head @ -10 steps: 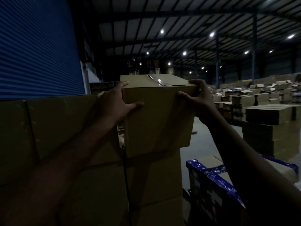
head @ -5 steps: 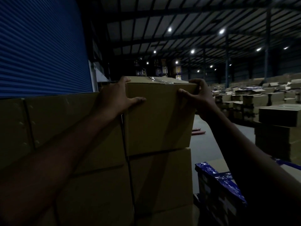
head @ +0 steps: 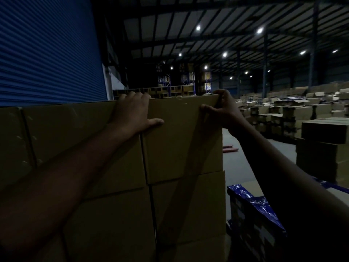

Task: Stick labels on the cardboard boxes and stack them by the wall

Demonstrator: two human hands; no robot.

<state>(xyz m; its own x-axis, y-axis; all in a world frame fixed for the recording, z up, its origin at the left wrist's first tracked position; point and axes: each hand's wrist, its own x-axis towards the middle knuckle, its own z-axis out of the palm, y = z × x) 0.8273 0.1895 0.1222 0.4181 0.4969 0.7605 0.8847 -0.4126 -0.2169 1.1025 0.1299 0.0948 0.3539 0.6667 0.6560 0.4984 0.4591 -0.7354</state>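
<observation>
A brown cardboard box sits on top of the right column of a stack of boxes beside the blue shutter wall. My left hand grips its top left corner, fingers curled over the top edge and thumb flat on the front face. My right hand holds the top right corner, fingers hooked over the edge and thumb on the front. The box's top edge is level with the neighbouring box on its left. No label shows on the visible faces.
A blue-wrapped pallet load stands low at the right, close to the stack. More box piles fill the right side and the far hall. A strip of grey floor runs between them. The light is dim.
The box has come down and back onto the stack, settling flush with the neighbouring boxes. Both hands stayed on its top corners, and the view has moved closer.
</observation>
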